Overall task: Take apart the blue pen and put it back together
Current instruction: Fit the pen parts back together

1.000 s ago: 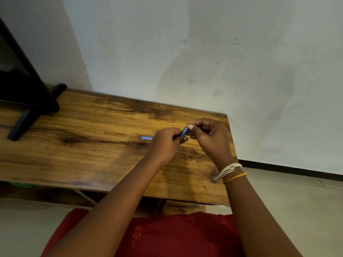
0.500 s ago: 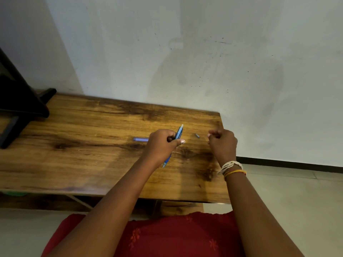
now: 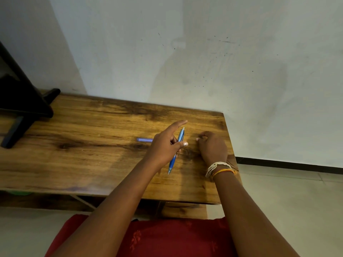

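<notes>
- One left hand (image 3: 164,147) pinches the one blue pen (image 3: 176,151) between thumb and curled fingers, forefinger straight, above the wooden table (image 3: 78,154).
- One right hand (image 3: 211,147), fingers curled on the table; its hold cannot be told.
- One purple piece (image 3: 144,139) lies beyond.

Soft, even light; faint shadows on wall (image 3: 185,80); wide-angle bend at edges; slight blur.
</notes>
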